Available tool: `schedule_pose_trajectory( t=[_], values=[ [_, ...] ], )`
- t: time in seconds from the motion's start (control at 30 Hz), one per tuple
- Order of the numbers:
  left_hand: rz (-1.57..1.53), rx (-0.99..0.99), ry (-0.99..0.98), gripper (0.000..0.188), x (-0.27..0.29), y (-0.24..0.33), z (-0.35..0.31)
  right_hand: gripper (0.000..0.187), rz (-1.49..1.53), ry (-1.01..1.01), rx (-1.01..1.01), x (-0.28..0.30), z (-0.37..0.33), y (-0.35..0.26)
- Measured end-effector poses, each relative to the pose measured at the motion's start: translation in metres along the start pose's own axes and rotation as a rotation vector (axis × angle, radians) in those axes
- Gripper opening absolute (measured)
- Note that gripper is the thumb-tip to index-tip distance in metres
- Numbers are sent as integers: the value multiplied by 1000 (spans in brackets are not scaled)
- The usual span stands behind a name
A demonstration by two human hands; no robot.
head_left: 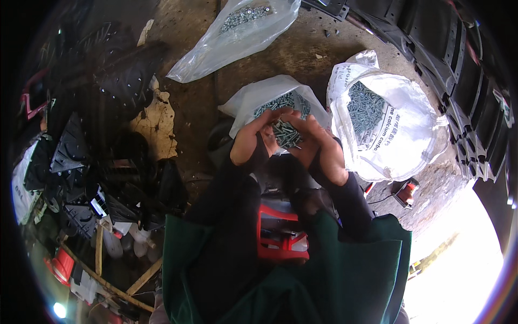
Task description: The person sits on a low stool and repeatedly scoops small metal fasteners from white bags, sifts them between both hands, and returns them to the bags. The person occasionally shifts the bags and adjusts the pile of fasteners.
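Observation:
My left hand (260, 129) and my right hand (319, 132) are cupped together, cradling a heap of small silvery screws (287, 134) between the palms. Both are just over the near side of a translucent white plastic bag (243, 102), whose mouth gapes with more screws (280, 102) inside. To the right of my right hand stands a white woven sack (410, 132), its rim rolled open, holding a large amount of similar screws (365, 108). Beyond the hands lies a clear plastic bag (208, 51) containing small metal pieces that look like nuts (243, 17).
Black plastic parts (70, 146) are piled on the left. Dark metal pieces (431, 38) line the far right. A red-and-black tool (406, 193) rests on the floor past the sack. Something with a red frame (283, 254) sits between my legs. Wooden slats (143, 278) lie lower left.

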State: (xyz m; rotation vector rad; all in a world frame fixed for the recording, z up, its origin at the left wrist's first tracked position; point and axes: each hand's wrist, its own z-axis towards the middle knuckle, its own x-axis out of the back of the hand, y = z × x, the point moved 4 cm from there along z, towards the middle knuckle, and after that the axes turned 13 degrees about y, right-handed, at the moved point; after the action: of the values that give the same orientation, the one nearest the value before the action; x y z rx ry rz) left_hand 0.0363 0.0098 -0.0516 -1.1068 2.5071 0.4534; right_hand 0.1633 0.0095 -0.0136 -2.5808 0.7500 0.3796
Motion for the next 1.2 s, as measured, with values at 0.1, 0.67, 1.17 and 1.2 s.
schedule_pose_trajectory(
  t=[0.1, 0.67, 1.17, 1.2],
  values=[
    [-96, 74, -77, 38, 1, -1, 0, 67, 34, 48, 0, -1, 2, 1],
    [-29, 38, 83, 29, 5, 5, 5, 78, -33, -148, 122, -5, -6, -8],
    [-42, 83, -45, 36, -1, 7, -1, 76, -732, -232, 332, -25, -33, -23],
    [-28, 95, -31, 37, 0, 6, -2, 78, -761, -297, 347, -29, -35, -23]
  ],
)
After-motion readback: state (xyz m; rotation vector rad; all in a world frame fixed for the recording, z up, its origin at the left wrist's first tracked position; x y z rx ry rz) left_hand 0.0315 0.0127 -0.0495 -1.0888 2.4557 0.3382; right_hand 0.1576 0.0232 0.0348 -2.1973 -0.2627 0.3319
